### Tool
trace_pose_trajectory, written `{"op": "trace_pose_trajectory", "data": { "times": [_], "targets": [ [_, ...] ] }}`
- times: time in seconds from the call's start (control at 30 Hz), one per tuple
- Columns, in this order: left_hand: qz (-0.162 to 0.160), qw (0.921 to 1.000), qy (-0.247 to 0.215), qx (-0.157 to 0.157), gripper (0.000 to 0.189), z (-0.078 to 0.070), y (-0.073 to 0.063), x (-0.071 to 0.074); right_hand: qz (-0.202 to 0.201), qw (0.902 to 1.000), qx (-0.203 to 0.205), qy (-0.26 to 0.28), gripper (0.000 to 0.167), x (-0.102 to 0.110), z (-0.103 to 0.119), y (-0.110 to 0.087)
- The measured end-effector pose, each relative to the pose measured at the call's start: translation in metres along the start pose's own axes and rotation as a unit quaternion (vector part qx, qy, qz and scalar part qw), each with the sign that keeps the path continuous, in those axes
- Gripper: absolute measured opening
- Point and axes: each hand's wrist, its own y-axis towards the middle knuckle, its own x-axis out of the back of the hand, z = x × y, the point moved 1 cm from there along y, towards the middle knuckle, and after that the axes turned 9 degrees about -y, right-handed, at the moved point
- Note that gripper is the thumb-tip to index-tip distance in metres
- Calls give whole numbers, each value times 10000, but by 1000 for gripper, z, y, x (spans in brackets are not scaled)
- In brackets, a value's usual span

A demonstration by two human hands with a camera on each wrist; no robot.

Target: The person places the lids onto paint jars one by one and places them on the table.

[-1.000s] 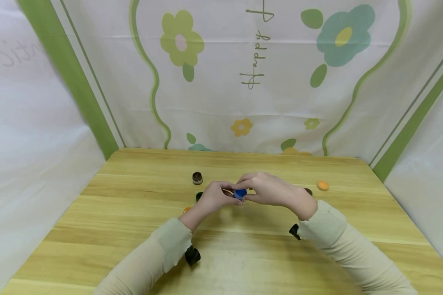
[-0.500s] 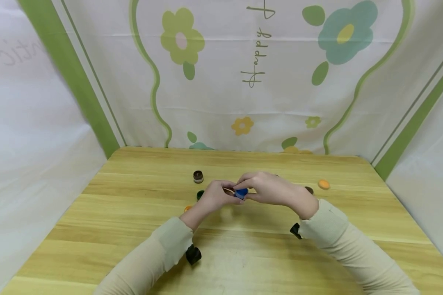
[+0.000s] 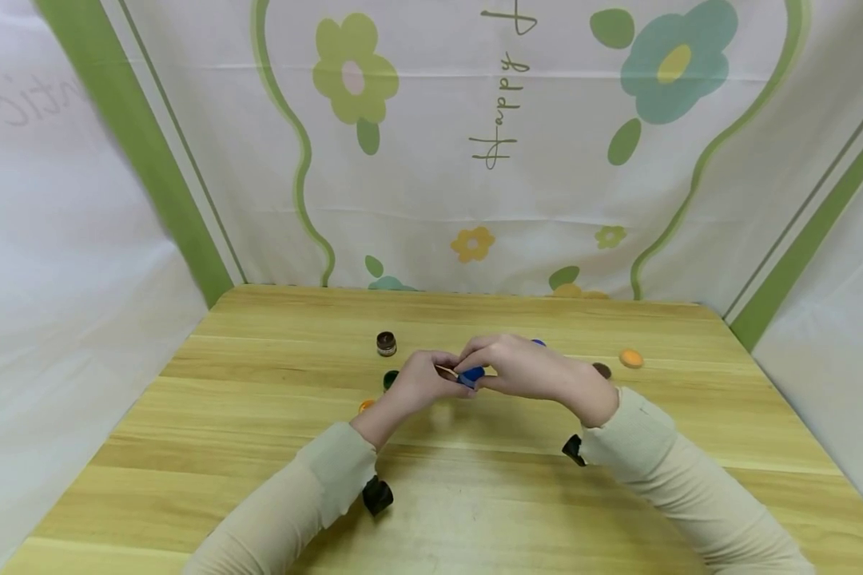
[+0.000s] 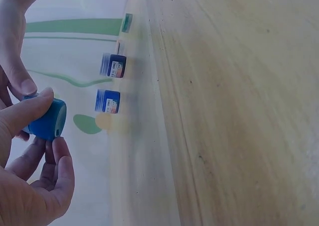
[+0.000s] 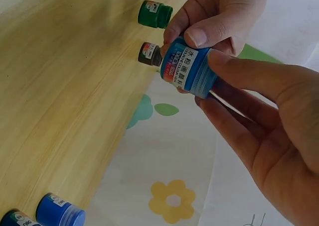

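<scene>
Both hands meet at a small blue gouache jar (image 3: 471,377) held above the table. My left hand (image 3: 420,383) grips the labelled body between thumb and fingers. At its clear ridged end, the thumb and fingers of my right hand (image 3: 521,369) pinch it. The right wrist view shows the label of this blue jar (image 5: 182,65) facing the camera, with the left hand (image 5: 224,22) above and the right hand (image 5: 284,116) to the right. From the left wrist, the jar (image 4: 48,119) shows its flat base end; fingers cover part of it.
A brown jar (image 3: 386,344), a green jar (image 5: 154,14) and an orange item (image 3: 367,406) lie around the left hand. Two blue jars (image 4: 107,101) (image 4: 113,65) stand beyond the right hand. Brown (image 3: 602,370) and orange (image 3: 630,358) round pieces lie right. Patterned cloth (image 3: 431,184) hangs behind.
The hands stay nearly in place on the jar, which has turned slightly between the fingers. A blue patch behind the right hand shows now. The head view has shifted slightly.
</scene>
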Motion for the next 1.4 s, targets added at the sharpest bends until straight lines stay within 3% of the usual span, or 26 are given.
{"op": "trace_pose_trajectory", "data": {
  "times": [0.3,0.5,0.7,1.1,1.4],
  "targets": [
    [-19,10000,-18,55,36,-1,0,-1,80,9999,-62,-11,29,0,0,0],
    [-9,10000,-57,-4,39,-1,0,-1,90,9993,-326,-152,35,0,-2,-1],
    [-39,10000,-63,66,38,-4,0,-2,14,9999,-95,-89,30,1,-3,-2],
    [-40,9999,-96,86,40,-5,0,0,119,9997,-206,-72,33,2,-2,-2],
    [-256,9997,-9,63,42,-9,1,-1,-77,9997,-216,18,31,6,-1,-2]
  ]
}}
